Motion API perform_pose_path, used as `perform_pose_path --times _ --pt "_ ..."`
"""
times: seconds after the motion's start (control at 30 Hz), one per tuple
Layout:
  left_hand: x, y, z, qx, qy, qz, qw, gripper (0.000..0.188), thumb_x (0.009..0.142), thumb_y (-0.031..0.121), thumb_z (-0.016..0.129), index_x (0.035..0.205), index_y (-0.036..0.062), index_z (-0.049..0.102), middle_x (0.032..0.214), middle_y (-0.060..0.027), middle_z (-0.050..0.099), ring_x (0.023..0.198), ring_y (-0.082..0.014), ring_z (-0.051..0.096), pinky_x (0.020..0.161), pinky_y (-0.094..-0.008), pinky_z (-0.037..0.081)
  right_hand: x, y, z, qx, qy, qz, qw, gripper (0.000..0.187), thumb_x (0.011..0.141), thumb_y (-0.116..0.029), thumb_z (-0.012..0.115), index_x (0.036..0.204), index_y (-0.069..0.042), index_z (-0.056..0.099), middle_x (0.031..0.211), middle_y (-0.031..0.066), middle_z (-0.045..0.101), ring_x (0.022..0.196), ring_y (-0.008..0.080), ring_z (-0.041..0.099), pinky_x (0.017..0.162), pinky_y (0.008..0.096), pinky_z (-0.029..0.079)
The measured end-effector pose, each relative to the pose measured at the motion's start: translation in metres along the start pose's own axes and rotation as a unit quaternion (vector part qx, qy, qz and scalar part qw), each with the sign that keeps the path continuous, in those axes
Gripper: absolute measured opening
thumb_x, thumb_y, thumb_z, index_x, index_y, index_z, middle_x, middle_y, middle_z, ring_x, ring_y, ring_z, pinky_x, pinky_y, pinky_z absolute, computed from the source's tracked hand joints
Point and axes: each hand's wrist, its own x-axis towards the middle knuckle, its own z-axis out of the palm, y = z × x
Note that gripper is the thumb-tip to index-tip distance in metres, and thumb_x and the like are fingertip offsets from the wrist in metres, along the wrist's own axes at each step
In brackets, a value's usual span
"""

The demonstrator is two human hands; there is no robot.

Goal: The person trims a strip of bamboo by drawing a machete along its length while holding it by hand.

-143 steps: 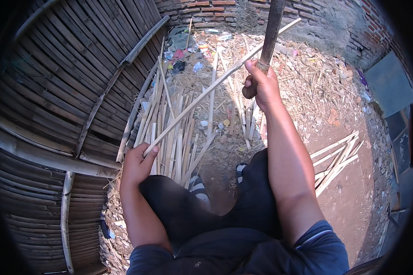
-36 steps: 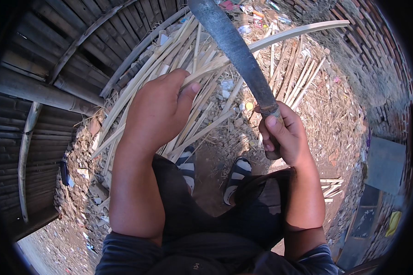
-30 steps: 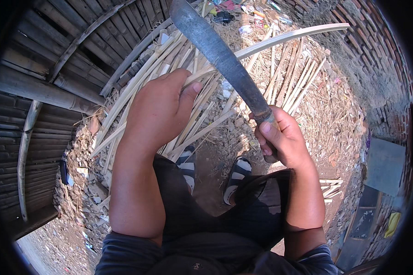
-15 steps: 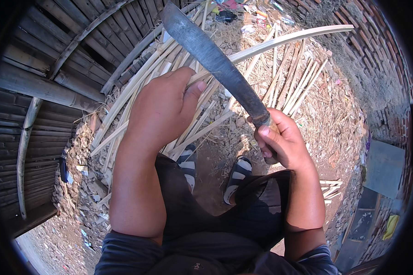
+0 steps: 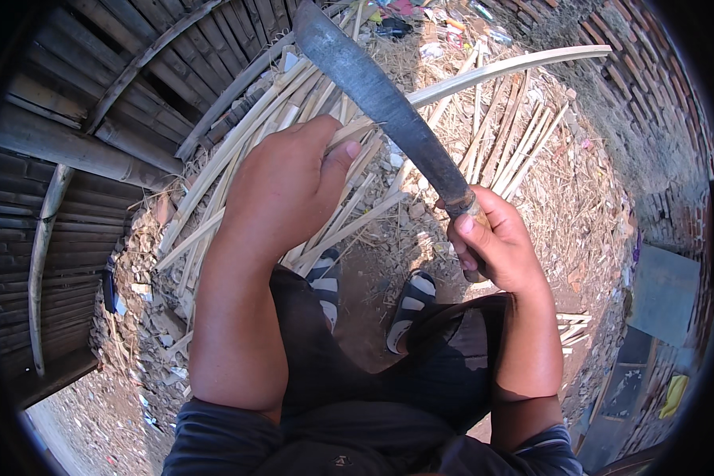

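Observation:
My right hand [image 5: 496,238] is closed round the handle of a machete [image 5: 385,99], its broad dark blade slanting up and to the left. A long, pale, slightly curved bamboo strip [image 5: 523,65] passes behind the blade and reaches far to the right. My left hand [image 5: 289,182] grips the strip's near end, its thumb on top and its other fingers hidden beneath. The blade crosses the strip just beyond that thumb; whether they touch I cannot tell. Under my left hand lies a pile of split bamboo strips [image 5: 238,159].
More strips [image 5: 523,147] lie on the shavings at right. My sandalled feet [image 5: 412,309] are below. A bamboo-slat wall [image 5: 79,155] stands at left, a brick wall [image 5: 650,87] at right. Further down that side leans a grey panel [image 5: 665,292].
The machete and my right hand have shifted slightly right, so the blade crosses the strip a little farther along. My left hand has hardly moved and keeps its grip.

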Motion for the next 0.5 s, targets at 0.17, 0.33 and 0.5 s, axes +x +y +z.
perform_pose_path --times 0.17,0.33,0.5 --pt "-0.0008 0.0001 -0.0003 -0.012 -0.002 -0.006 1.000 0.030 0.105 0.027 0.066 0.108 -0.0033 0.067 0.076 -0.0228 0.062 0.068 -0.0359 0.059 0.067 -0.0433 0.049 0.0002 -0.0024 0.0068 -0.043 0.028 0.028 0.998 0.047 0.102 -0.031 0.075 0.138 -0.003 0.063 0.087 -0.0019 0.064 0.066 0.0054 0.055 0.057 0.0218 0.045" --pt "-0.0009 -0.0008 0.0001 -0.011 0.002 0.006 1.000 0.030 0.105 0.026 0.066 0.110 -0.0030 0.067 0.076 -0.0219 0.063 0.068 -0.0337 0.060 0.068 -0.0429 0.049 -0.0019 -0.0070 0.0019 -0.069 0.027 0.028 0.997 0.048 0.100 -0.029 0.077 0.137 -0.001 0.064 0.090 0.0000 0.067 0.069 0.0064 0.057 0.059 0.0232 0.047" --pt "-0.0018 -0.0028 0.0008 -0.023 0.008 0.010 1.000 0.030 0.106 0.027 0.066 0.111 -0.0031 0.068 0.077 -0.0219 0.064 0.069 -0.0330 0.062 0.068 -0.0428 0.049 0.0000 -0.0015 0.0034 -0.132 0.045 -0.003 0.990 0.046 0.100 -0.028 0.077 0.134 0.001 0.066 0.100 0.0038 0.072 0.086 0.0109 0.065 0.075 0.0273 0.053"
